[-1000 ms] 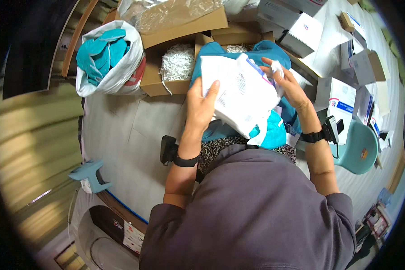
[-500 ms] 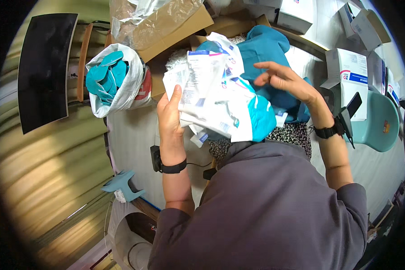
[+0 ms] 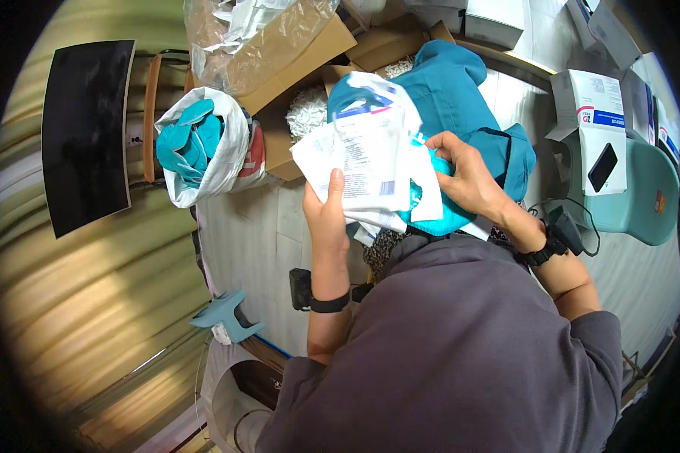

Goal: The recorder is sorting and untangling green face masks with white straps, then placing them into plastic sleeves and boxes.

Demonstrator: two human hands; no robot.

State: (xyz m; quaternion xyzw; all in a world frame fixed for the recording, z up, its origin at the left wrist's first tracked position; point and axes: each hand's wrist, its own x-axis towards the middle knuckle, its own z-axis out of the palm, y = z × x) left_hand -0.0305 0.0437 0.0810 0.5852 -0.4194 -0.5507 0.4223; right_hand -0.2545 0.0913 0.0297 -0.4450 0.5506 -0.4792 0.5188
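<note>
My left hand (image 3: 326, 215) grips a fanned stack of white printed plastic packets (image 3: 366, 162), thumb on top and fingers underneath. My right hand (image 3: 468, 177) is at the stack's right side, its fingers bent and closed at the upper edge of a bright turquoise fabric piece (image 3: 447, 215). That piece lies against the packets, above my lap; its lower part is covered by them. Just beyond both hands spreads a darker teal cloth (image 3: 449, 90). Each wrist wears a black strap with a small device.
A white sack (image 3: 238, 128) of turquoise pieces stands left, beside an open cardboard box (image 3: 302, 64) with clear plastic and white packets. White shredded filling (image 3: 307, 113) shows beyond the stack. On the right, white cartons (image 3: 593, 98) and a phone (image 3: 602, 167) rest by a green chair (image 3: 646, 200).
My right hand has come down from above the stack to the turquoise piece and closed its fingers. The packets in my left hand lie flatter and more fanned. The whole view has shifted slightly.
</note>
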